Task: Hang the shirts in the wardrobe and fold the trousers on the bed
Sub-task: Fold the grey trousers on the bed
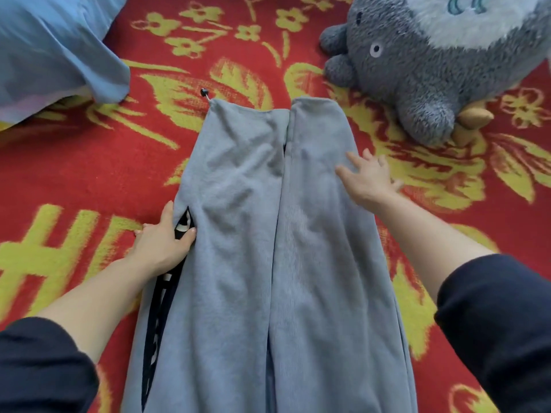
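Red floral blanket (89, 174) under flat grey trousers (253, 248), black side stripe (161, 308), left grip (162, 238) pinching their edge, right grip (368, 180) spread.

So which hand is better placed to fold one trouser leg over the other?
Probably left: the left hand grips the grey trousers at their outer edge by the black stripe; the right hand lies flat and open on the other leg.
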Tool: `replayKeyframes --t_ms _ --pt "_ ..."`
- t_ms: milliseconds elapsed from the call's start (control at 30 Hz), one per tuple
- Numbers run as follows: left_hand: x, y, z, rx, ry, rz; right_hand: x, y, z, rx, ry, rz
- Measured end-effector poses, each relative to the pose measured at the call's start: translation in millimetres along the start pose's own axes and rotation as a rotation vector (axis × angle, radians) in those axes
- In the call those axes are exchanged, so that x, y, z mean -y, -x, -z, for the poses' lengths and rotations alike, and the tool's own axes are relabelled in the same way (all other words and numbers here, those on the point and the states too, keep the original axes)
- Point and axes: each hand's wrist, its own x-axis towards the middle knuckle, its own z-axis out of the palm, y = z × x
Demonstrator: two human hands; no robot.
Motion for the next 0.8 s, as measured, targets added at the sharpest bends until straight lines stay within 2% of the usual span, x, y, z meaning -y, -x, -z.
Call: replayKeyframes --t_ms 100,200,267,300,367,400,433,533,600,700,767,800 --pt "2 -1 -2 0.0 -0.001 -0.017 -39 27 -27 0.019 -0.006 -0.046" --pt "6 -2 -3 0.033 0.056 0.048 -64 58 -48 -0.002 -0.085 -0.216" --pt "3 6 -9 -0.032 0.136 0.106 -72 71 -53 -0.021 -0.115 -0.251" --pt "-1 16 -16 -0.118 0.142 0.098 -74 75 -52 -0.084 -0.137 -0.233" --pt "-14 42 -38 -0.319 0.054 -0.067 -79 77 -44 -0.294 -0.152 -0.19" --pt "-22 58 -53 -0.376 0.002 -0.213 -85 77 -39 -0.332 -0.141 -0.185" --pt "-31 75 -68 -0.384 -0.038 -0.356 -92 78 -37 -0.289 -0.139 -0.193" --pt "-53 123 -113 -0.248 -0.16 -0.615 -116 94 -36 -0.077 -0.231 -0.256" --pt "-60 152 -136 -0.15 -0.243 -0.673 -131 121 -39 -0.08 -0.265 -0.284" --pt "-54 184 -160 -0.049 -0.368 -0.629 -160 173 -57 -0.017 -0.172 -0.37" --pt "-44 194 -165 0.001 -0.373 -0.561 -176 203 -68 0.069 -0.112 -0.406" --pt "-40 197 -165 0.016 -0.365 -0.539 -182 214 -71 0.052 -0.13 -0.404"
